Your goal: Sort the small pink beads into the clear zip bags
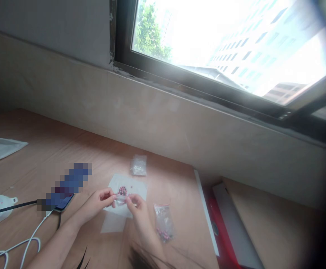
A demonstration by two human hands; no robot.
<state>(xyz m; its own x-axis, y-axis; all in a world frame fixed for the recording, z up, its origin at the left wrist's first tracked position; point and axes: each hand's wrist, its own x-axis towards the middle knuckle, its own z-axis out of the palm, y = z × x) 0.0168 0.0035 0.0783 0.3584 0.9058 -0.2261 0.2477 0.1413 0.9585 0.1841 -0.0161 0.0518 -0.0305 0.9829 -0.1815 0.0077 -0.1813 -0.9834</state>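
Between my two hands is a small clear plastic bag (120, 200), pinched at its edges. My left hand (104, 198) grips its left side with thumb and fingertips. On the right side, my right hand (136, 203) pinches it the same way. Just beyond the bag, a small heap of pink and dark beads (123, 190) lies on a white sheet of paper (139, 184). To the right of my right hand rests a larger clear zip bag (164, 220) with similar beads gathered at its near end. Whether the small bag holds anything is hard to make out.
A stack of clear bags (138, 165) lies behind the paper. Left of my hands are a blurred-out phone (66, 203), a white cable (30, 244), a white power strip (0, 209) and a white packet (4, 148). The table's right edge (206, 213) borders a red object (221, 231).
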